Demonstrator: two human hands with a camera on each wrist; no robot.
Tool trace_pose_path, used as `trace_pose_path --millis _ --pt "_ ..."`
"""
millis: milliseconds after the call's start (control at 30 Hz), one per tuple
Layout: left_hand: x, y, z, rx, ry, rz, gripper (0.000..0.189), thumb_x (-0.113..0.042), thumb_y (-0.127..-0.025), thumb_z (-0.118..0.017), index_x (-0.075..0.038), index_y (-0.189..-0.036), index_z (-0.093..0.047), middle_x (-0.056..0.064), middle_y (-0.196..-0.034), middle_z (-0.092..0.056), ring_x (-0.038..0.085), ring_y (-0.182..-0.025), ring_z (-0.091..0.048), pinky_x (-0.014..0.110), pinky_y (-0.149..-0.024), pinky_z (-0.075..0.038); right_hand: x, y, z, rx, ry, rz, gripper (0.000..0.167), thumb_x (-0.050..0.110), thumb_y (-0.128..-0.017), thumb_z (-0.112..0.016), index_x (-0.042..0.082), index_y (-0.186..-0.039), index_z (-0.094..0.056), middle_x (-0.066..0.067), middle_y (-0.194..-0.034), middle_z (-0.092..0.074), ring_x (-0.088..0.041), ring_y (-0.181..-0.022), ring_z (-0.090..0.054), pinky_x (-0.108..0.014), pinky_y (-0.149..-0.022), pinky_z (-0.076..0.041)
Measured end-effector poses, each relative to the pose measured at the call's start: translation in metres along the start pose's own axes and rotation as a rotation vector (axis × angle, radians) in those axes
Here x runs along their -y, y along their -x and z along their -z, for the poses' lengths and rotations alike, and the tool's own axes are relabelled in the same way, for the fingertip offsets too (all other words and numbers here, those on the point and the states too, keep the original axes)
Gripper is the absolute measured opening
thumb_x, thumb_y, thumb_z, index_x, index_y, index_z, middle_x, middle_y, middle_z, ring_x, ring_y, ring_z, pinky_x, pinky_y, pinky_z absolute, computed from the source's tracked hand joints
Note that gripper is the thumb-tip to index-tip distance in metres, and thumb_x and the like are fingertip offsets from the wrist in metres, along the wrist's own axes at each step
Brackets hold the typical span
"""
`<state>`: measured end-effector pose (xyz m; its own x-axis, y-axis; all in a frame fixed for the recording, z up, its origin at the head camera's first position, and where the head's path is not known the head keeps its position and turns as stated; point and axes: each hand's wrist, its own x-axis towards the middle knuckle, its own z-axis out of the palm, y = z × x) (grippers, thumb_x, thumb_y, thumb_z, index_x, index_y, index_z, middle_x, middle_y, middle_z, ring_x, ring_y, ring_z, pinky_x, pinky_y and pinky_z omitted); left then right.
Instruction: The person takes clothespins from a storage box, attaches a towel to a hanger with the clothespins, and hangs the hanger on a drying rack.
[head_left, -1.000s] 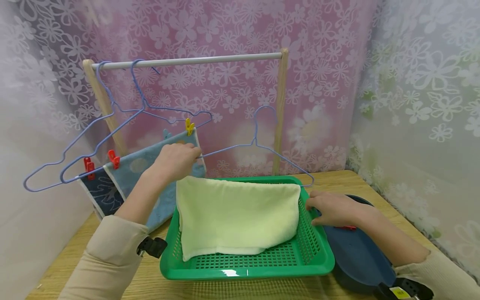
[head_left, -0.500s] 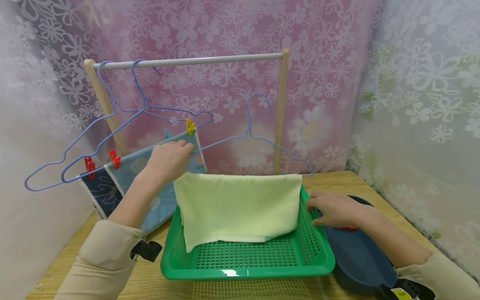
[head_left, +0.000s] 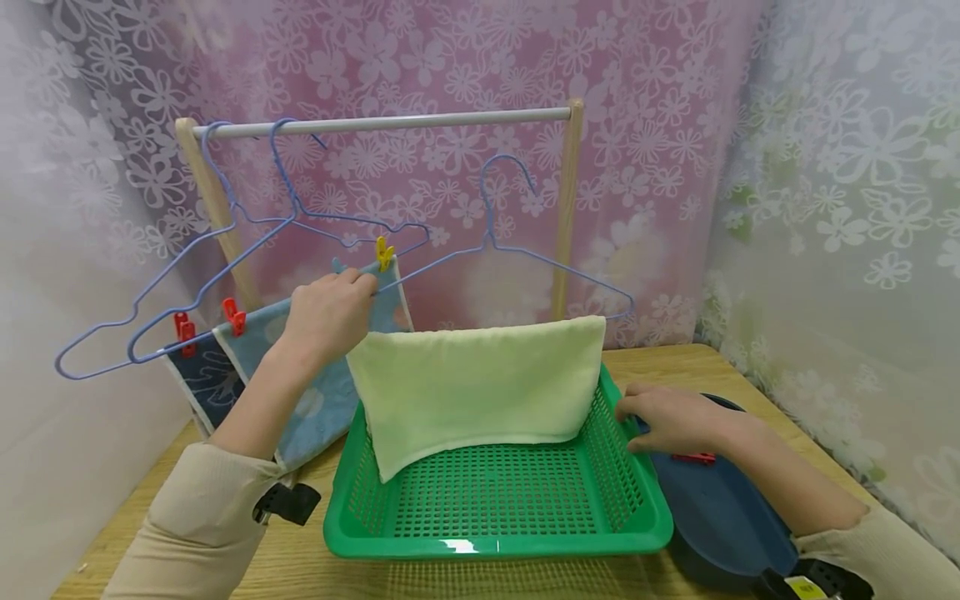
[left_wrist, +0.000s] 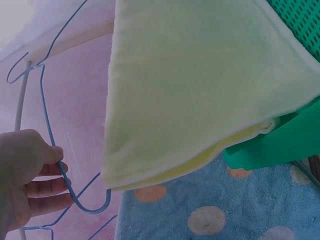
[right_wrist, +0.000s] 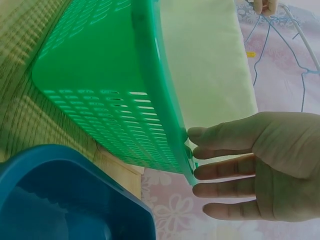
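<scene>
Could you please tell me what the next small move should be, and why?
Probably the left hand should raise the hanger toward the rail: the yellow towel is draped over the hanger, but its hook is free of the rail, where two other hangers already hang with room beside them.

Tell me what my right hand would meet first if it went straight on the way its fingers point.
The green basket's rim. Your right hand's fingertips look right at it, perhaps touching; the exact gap is hard to judge.
</scene>
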<state>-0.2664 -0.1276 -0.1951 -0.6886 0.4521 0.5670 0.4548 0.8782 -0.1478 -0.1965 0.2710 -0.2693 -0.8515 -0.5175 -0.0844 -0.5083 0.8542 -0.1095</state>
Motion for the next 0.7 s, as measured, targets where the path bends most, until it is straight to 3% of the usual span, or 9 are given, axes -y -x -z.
trace_pose_path --millis 233,500,700 --pt "-0.001 -0.001 0.005 -0.028 0.0 0.023 0.008 -0.008 -0.089 -0.057 -0.001 -0.092 -0.06 0.012 -0.08 -0.058 0.026 -0.061 -0.051 0.044 -0.047 -0.044 -0.003 0.004 -0.001 -0.02 -0.025 0.007 0.03 0.028 -0.08 -0.072 0.013 -0.104 -0.063 0.0 -0.096 -0.05 -0.012 -0.078 -0.05 -0.033 -0.065 -0.043" --pt "-0.002 0.002 0.008 -0.006 0.018 0.05 0.01 -0.01 -0.092 -0.055 -0.002 -0.093 -0.06 0.011 -0.082 -0.058 0.025 -0.061 -0.051 0.042 -0.048 -0.043 -0.008 0.005 -0.002 -0.041 -0.047 0.051 0.028 0.025 -0.081 -0.071 0.011 -0.104 -0.063 0.0 -0.097 -0.053 -0.012 -0.081 -0.052 -0.033 -0.067 -0.045" --pt "-0.003 0.002 0.006 -0.035 0.018 0.03 0.009 -0.009 -0.09 -0.056 -0.001 -0.092 -0.061 0.011 -0.079 -0.059 0.024 -0.059 -0.05 0.04 -0.045 -0.042 -0.012 0.008 0.001 -0.028 -0.135 0.02 0.023 0.026 -0.085 -0.067 0.014 -0.104 -0.062 0.001 -0.098 -0.053 -0.01 -0.078 -0.048 -0.032 -0.067 -0.043"
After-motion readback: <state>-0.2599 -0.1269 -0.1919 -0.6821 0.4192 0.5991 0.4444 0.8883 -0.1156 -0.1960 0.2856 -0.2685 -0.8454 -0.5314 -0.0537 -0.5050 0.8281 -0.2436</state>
